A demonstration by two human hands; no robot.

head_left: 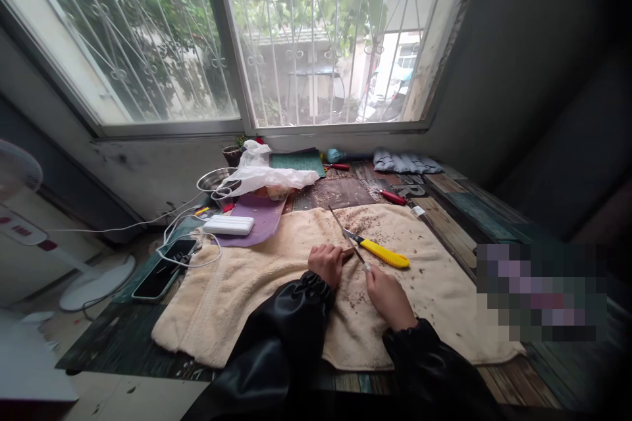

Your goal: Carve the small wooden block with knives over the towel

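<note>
My left hand (326,264) is curled into a fist on a cream towel (247,289), gripping the near end of a thin wooden stick (340,229) that slants away over the towel. My right hand (386,295) is closed on a small slim tool (364,263) whose tip meets the stick close to the left hand. A yellow utility knife (380,250) lies on the towel just beyond both hands, blade pointing left. Dark shavings are scattered over the towel around the hands. Both arms wear black sleeves.
A purple mat (257,214), white power bank (228,225), phone (165,268) with white cable, metal bowls (214,181), plastic bag (269,174), green cutting mat (299,162) and red-handled tools (394,197) lie behind the towel. A white fan (29,210) stands left. Barred window ahead.
</note>
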